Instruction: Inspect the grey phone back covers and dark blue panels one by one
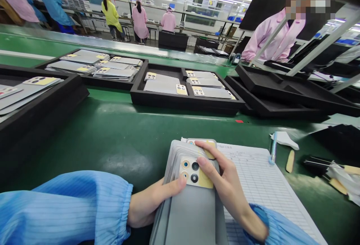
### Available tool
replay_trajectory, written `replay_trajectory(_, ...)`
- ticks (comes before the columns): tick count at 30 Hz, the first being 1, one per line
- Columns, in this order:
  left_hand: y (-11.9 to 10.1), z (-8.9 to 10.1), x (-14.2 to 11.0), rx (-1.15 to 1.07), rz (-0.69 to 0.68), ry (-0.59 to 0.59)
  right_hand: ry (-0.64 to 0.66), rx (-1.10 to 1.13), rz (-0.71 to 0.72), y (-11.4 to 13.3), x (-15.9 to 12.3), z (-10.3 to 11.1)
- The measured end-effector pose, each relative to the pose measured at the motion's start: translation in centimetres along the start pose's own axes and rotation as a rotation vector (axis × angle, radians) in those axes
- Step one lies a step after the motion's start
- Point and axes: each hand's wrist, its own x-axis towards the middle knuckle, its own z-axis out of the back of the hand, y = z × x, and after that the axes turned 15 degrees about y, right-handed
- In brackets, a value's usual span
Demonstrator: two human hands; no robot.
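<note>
A fanned stack of grey phone back covers (192, 211) stands tilted in front of me, near the bottom centre. The top cover bears a white and yellow camera plate (195, 172) with several round lens rings. My left hand (153, 202) grips the stack from the left, its thumb on the plate's lower left corner and its fingers hidden behind. From the right, my right hand (228, 175) is closed on the covers. Its thumb presses the plate's upper right, and its forefinger lies along a cover behind (211, 150). Under the stack's right side lies a ruled paper form (253, 179).
Black trays (184, 101) with more covers line the far side of the green table (118, 136); another tray (56, 100) is at left. Stacked trays (281, 108), a blue pen (273, 147), a wooden stick (290, 161) and tools lie right. A person in pink (270, 35) sits opposite.
</note>
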Motion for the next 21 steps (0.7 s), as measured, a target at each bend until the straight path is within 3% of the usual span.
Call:
replay_trajectory(8,-0.1,-0.3,0.4,-0.073,-0.142,-0.19,-0.002,-0.056,0.025,0.2,0.1,-0.6)
replay_trajectory(13,-0.3,-0.6,0.4,-0.12,-0.147,-0.263,0.047,-0.021,0.035,0.1,0.3,-0.3)
replay_trajectory(21,-0.3,-0.7,0.1,-0.157,-0.107,-0.245,-0.248,0.189,0.027,0.1,1.1,2.9)
